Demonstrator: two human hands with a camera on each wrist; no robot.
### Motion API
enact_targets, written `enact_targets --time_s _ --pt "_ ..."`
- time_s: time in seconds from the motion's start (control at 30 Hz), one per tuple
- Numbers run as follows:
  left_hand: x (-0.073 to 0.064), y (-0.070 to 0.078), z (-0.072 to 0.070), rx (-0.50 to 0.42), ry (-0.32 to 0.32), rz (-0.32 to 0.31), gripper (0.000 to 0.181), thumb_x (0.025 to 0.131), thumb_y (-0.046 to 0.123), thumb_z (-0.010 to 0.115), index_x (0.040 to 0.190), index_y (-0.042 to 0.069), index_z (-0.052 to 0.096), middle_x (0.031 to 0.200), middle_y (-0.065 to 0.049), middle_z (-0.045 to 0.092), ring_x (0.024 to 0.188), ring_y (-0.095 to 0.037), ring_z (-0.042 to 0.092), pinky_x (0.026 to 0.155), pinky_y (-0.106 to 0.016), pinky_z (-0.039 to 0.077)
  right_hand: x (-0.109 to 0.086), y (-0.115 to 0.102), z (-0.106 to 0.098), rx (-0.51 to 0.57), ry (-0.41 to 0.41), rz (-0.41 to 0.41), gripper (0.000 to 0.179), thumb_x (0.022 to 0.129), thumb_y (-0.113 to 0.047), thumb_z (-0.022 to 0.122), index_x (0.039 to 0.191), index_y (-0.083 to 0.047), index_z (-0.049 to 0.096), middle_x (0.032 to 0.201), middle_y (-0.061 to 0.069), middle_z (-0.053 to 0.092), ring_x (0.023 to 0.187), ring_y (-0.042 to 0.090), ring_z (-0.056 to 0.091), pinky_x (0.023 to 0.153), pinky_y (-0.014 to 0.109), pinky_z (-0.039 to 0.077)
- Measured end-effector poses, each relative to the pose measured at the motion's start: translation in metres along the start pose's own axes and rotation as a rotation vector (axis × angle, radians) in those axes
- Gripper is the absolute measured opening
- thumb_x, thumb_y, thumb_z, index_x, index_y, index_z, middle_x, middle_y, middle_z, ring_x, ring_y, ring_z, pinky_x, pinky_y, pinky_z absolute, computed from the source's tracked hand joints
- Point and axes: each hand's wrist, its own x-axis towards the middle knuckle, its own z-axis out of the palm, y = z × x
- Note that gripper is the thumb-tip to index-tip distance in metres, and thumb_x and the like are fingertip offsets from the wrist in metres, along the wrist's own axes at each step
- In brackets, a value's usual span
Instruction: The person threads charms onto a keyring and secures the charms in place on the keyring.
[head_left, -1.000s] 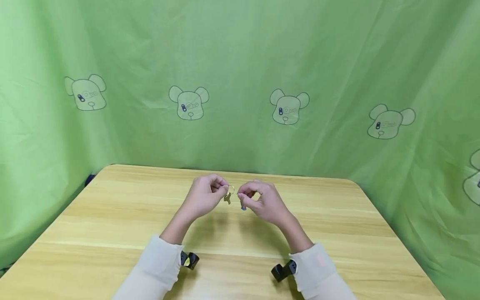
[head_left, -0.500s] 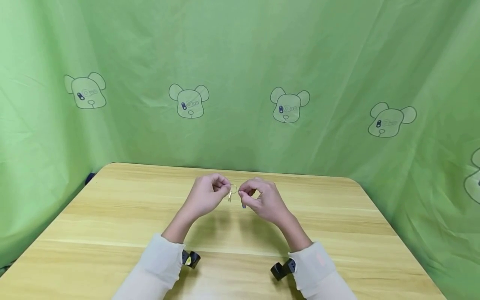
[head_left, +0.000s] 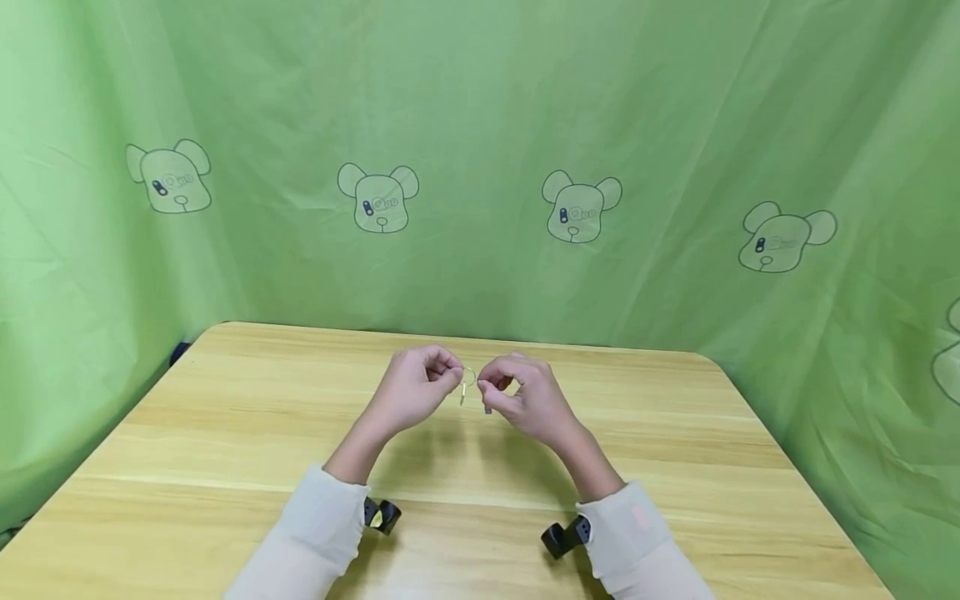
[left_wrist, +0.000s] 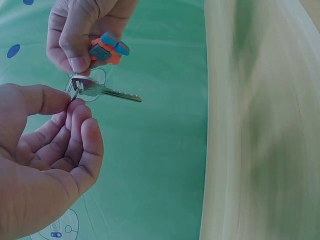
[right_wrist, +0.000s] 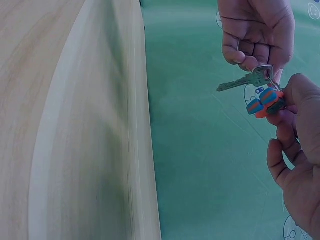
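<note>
Over the table, my left hand [head_left: 416, 390] pinches a thin metal key ring [left_wrist: 76, 92] between thumb and fingers. From the ring a metal key [left_wrist: 117, 94] hangs; the head view shows it edge-on. My right hand [head_left: 527, 398] is close by on the right, thumb and index finger pinching a small orange and blue figure charm [right_wrist: 270, 101]. In the left wrist view the charm's blue ends stick out below those fingertips. The fingers hide how charm and ring join. Both hands are apart by roughly the ring's width.
A wood-grain table [head_left: 225, 433] lies under both hands. Green cloth [head_left: 480, 275] with printed bear heads hangs behind and at the sides. Black wrist cameras sit at both pale sleeve cuffs [head_left: 326, 508].
The key has swung from showing its flat side to edge-on in the head view. My left hand has shifted slightly right, while the right hand stays nearly in place with the charm.
</note>
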Motion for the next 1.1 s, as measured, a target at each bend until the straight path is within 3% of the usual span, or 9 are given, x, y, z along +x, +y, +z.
enact_targets --time_s 0.5,0.77,1.1 --pt "-0.0007 0.003 -0.0016 0.004 -0.019 -0.013 0.004 0.096 0.01 0.07 0.095 0.008 0.073 0.084 -0.001 0.069 0.076 -0.014 0.064 0.07 -0.031 0.054 0.0002 0.0 0.0003 -0.017 -0.016 0.016 0.013 0.088 0.0 0.07 0.084 -0.012 0.072 0.069 -0.012 0.066 0.072 0.009 0.063 0.064 0.026 0.053" --pt "-0.0008 0.0045 -0.0024 0.003 -0.035 -0.01 0.005 0.096 0.01 0.07 0.095 0.007 0.073 0.084 -0.001 0.069 0.076 -0.014 0.063 0.071 -0.031 0.055 0.0004 -0.0007 0.0005 -0.022 -0.031 0.031 0.01 0.089 -0.001 0.07 0.086 -0.01 0.072 0.07 -0.011 0.066 0.072 0.009 0.062 0.063 0.033 0.055" --pt "-0.0011 0.005 -0.0029 0.008 -0.059 0.001 0.006 0.096 0.01 0.069 0.095 0.006 0.073 0.083 0.0 0.069 0.076 -0.014 0.063 0.071 -0.032 0.054 0.0003 -0.0004 -0.0004 -0.037 -0.032 0.035 0.007 0.09 -0.002 0.07 0.087 -0.008 0.072 0.068 -0.013 0.065 0.073 0.009 0.062 0.064 0.027 0.053"
